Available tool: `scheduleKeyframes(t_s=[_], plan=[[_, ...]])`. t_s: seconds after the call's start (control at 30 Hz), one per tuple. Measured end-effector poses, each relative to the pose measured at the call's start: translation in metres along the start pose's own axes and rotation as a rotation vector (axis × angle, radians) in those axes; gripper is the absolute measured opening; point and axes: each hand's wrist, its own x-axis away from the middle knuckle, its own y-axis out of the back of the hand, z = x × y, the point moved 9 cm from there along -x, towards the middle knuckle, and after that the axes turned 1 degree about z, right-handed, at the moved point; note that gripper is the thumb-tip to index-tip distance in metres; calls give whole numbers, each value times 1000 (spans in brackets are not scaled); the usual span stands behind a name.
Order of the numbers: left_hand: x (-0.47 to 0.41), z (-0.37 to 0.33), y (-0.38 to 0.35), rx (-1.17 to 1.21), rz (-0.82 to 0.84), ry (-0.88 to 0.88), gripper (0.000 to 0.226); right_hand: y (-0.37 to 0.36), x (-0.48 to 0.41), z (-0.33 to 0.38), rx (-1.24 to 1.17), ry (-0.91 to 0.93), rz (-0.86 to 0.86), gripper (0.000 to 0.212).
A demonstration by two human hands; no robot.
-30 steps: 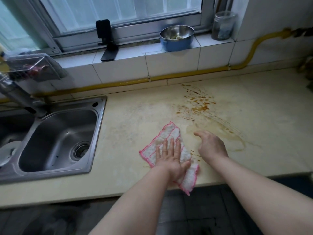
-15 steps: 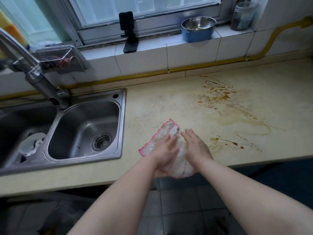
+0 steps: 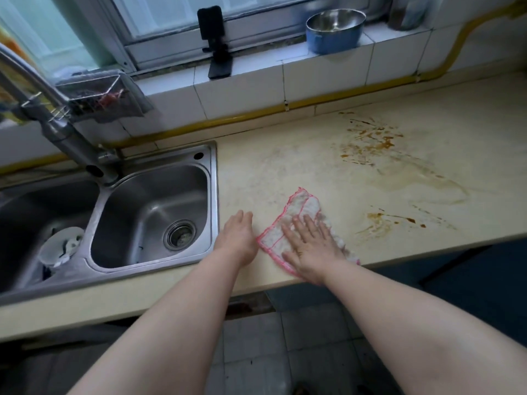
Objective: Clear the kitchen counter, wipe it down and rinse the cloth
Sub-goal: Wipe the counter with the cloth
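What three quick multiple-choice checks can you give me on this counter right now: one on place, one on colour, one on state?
1. Where does the cloth lie?
A. in the sink basin
B. on the counter near its front edge
C. on the window sill

2. What colour is the cloth's border?
A. pink
B. green
C. black

3. How do the hands stand?
A. both grip the faucet
B. right hand flat on the cloth, left hand on bare counter beside it
C. both lifted clear of the counter

Answers: 1 B, the cloth rests on the counter, right of the sink. 2 A, a pink hem runs round the white cloth. 3 B, the right hand presses the cloth with fingers spread; the left hand sits just left of it.
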Motion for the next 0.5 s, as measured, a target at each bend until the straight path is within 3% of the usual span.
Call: scheduleKeyframes(t_s=[0.23, 0.5], plan=[[-32, -86, -17, 41, 74, -81, 62, 6, 24, -73, 56, -159, -22, 62], [-58, -178, -40, 77, 76, -114, 59, 20, 42, -163, 67, -181, -69, 62]])
